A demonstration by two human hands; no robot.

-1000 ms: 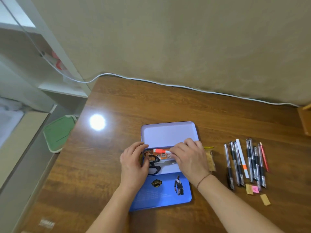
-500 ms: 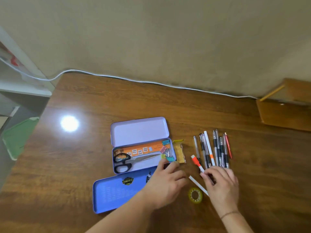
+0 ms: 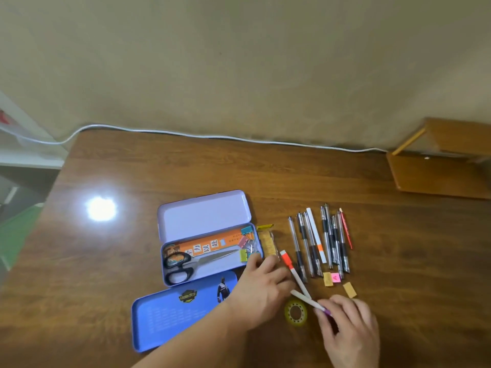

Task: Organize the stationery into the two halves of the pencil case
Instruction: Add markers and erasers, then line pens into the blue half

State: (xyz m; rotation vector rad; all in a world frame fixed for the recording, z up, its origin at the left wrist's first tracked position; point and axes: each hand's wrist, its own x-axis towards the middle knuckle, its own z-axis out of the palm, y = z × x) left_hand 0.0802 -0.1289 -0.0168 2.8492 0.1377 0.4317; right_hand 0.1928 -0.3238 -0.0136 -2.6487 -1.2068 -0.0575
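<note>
Your right hand (image 3: 348, 325) pinches the near end of a white pen (image 3: 308, 301) between fingertips — the grip is at its purple-tipped end, and the rest of the barrel points away up-left toward your left hand (image 3: 261, 290). The left hand rests on the table (image 3: 398, 248) with fingers loosely curled, just beside the right end of the case tray (image 3: 212, 272); I cannot tell whether it holds anything, though the white pen's far tip looks to meet its fingers.

Key relation: the pencil case lies to the left of both hands, and its long axis runs roughly left-right, tilted a little up to the right. The held pen sits diagonal to that, so judging from here it needs turning to line up with a tray before it goes in. The left hand is the nearer one to the case.

The case is a metal tin in layers: the lavender lid (image 3: 203, 215) at the back is bare inside, the middle tray already holds black-handled scissors (image 3: 183, 264), an orange ruler (image 3: 207, 245) and coloured binder clips (image 3: 247, 244), and the blue half (image 3: 170, 320) lies nearest you.

Still out on the table: an orange-capped marker (image 3: 292, 269) crossing the held pen, a row of gel pens (image 3: 318, 243) well right of the case with long axes running away from you, a yellow tape roll (image 3: 295, 312) just under the held pen, small sticky tabs (image 3: 336, 278), and a yellow packet (image 3: 267, 241) touching the tray's right end.
</note>
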